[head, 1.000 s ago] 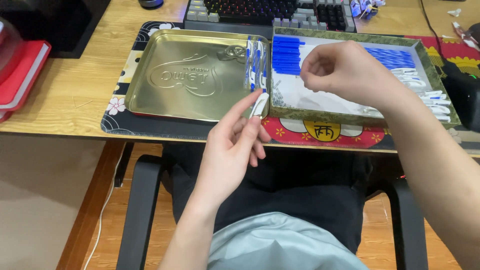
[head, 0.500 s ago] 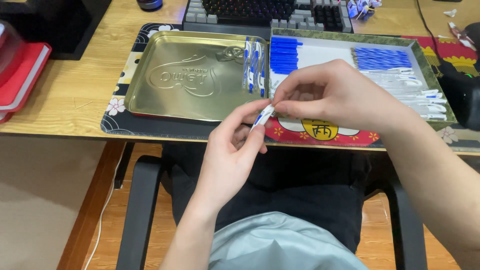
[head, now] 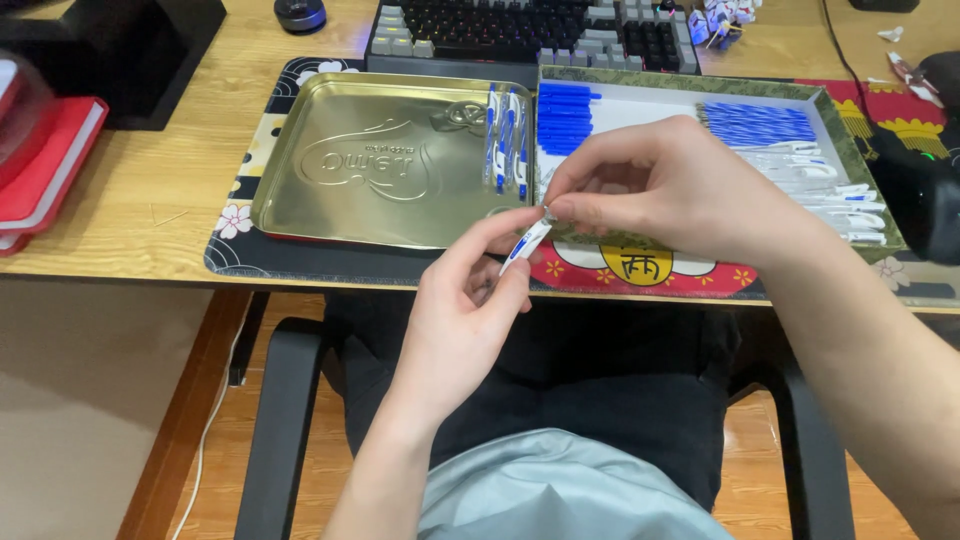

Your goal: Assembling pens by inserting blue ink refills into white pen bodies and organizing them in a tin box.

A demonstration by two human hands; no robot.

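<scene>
My left hand (head: 470, 300) holds a small white and blue pen barrel (head: 525, 245) between thumb and fingers, in front of the desk edge. My right hand (head: 670, 185) pinches a tiny part at the barrel's upper end, fingertips touching it. Behind the hands lie a gold metal tin lid (head: 380, 160) with a few assembled white and blue pens (head: 505, 140) at its right side, and a tray (head: 850, 160) that holds blue pen parts (head: 565, 115), blue refills (head: 760, 125) and white barrels (head: 830, 190).
A dark keyboard (head: 520, 25) sits behind the tins. A red book (head: 50, 160) lies at the left, a black box (head: 120, 50) at the far left back, a black object (head: 925, 195) at the right. The patterned desk mat (head: 300, 262) is under the tins; chair armrests (head: 280, 420) flank my lap.
My right hand came from the tray down to the left hand and now pinches a part at the top of the barrel. My left hand rose slightly toward the desk edge.
</scene>
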